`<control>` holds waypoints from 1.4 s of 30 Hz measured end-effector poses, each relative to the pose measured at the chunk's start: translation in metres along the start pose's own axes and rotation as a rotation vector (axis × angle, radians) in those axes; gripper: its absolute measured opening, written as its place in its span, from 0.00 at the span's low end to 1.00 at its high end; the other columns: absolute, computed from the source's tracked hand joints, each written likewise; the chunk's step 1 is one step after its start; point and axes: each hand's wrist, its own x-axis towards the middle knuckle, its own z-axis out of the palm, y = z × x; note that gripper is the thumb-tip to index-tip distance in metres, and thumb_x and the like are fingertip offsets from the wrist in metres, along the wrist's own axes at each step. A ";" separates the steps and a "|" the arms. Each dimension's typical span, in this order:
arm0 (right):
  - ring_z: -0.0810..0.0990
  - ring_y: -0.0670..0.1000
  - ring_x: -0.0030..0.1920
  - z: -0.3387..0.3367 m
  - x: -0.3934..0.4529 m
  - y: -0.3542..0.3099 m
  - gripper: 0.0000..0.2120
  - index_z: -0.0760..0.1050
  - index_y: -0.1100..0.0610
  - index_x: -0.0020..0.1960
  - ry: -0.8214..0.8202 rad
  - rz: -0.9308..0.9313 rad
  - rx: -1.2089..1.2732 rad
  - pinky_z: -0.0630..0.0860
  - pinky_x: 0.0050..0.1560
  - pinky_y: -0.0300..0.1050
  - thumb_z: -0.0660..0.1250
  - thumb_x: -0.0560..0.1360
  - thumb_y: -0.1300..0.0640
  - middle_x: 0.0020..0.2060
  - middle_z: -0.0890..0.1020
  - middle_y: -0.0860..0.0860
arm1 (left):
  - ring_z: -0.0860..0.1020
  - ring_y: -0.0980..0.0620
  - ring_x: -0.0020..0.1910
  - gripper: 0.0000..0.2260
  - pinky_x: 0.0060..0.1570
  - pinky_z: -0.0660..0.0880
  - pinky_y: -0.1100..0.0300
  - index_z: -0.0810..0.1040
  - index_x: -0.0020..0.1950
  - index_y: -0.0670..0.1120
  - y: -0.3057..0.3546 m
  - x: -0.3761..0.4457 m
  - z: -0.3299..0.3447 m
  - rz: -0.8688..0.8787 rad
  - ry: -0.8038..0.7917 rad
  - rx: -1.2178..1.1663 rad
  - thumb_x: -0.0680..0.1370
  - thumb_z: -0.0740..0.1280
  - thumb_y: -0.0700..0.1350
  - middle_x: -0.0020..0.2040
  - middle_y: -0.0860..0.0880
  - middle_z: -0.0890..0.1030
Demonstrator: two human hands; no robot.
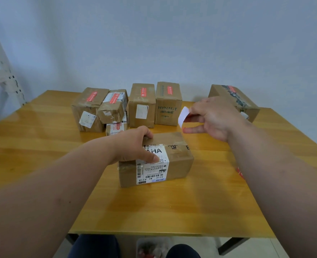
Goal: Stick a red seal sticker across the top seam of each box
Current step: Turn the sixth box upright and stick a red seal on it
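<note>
A brown cardboard box with a white shipping label (174, 157) sits near the middle of the yellow wooden desk (42, 146), its long axis running roughly left to right, slightly skewed so its right end lies a little farther from the near edge. Its taped top seam follows that long axis. The left hand (135, 144) grips the box's left end, fingers curled over the far top edge and the thumb pressed on the label.

The right hand (211, 118) hovers above and just beyond the box's right end, pinching a small sticker strip (183, 114) between thumb and forefinger; the side that shows is white, and the strip stands nearly upright, its long axis tilted from lower left to upper right. The other fingers are spread loosely.

Along the far edge stands a row of brown cardboard boxes, each with a red seal sticker on top: one at the far left (88, 108), a smaller tilted one (113, 107), a tall one (142, 105) and one printed HYNAUT (168, 103). Another box (234, 98) lies by the far right corner, partly behind the right hand. A red scrap (240, 172) shows at the desk's right side beside the right forearm.
</note>
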 end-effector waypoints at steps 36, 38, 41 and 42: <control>0.82 0.48 0.40 0.035 -0.015 0.012 0.01 0.81 0.55 0.47 -0.009 -0.196 -0.532 0.79 0.49 0.45 0.70 0.76 0.59 0.39 0.84 0.51 | 0.78 0.53 0.34 0.03 0.42 0.77 0.58 0.82 0.44 0.41 0.011 -0.021 -0.018 0.081 0.205 -0.776 0.76 0.70 0.39 0.35 0.47 0.82; 0.82 0.47 0.37 0.034 -0.014 0.014 0.01 0.80 0.56 0.47 -0.021 -0.180 -0.469 0.80 0.48 0.46 0.71 0.75 0.61 0.38 0.84 0.51 | 0.78 0.52 0.34 0.03 0.43 0.77 0.57 0.83 0.46 0.40 0.008 -0.020 -0.017 0.068 0.261 -0.745 0.76 0.71 0.39 0.35 0.45 0.82; 0.81 0.47 0.36 0.033 -0.011 0.017 0.03 0.80 0.58 0.47 -0.012 -0.138 -0.406 0.79 0.43 0.43 0.72 0.74 0.61 0.37 0.84 0.51 | 0.79 0.51 0.35 0.03 0.43 0.79 0.58 0.84 0.45 0.40 0.007 -0.018 -0.014 0.060 0.339 -0.660 0.75 0.72 0.39 0.37 0.44 0.84; 0.81 0.47 0.35 0.032 -0.010 0.018 0.03 0.80 0.59 0.46 -0.010 -0.129 -0.404 0.77 0.42 0.42 0.73 0.74 0.61 0.36 0.84 0.51 | 0.80 0.51 0.36 0.02 0.44 0.79 0.57 0.84 0.45 0.41 0.007 -0.018 -0.013 0.062 0.363 -0.622 0.75 0.72 0.39 0.37 0.44 0.84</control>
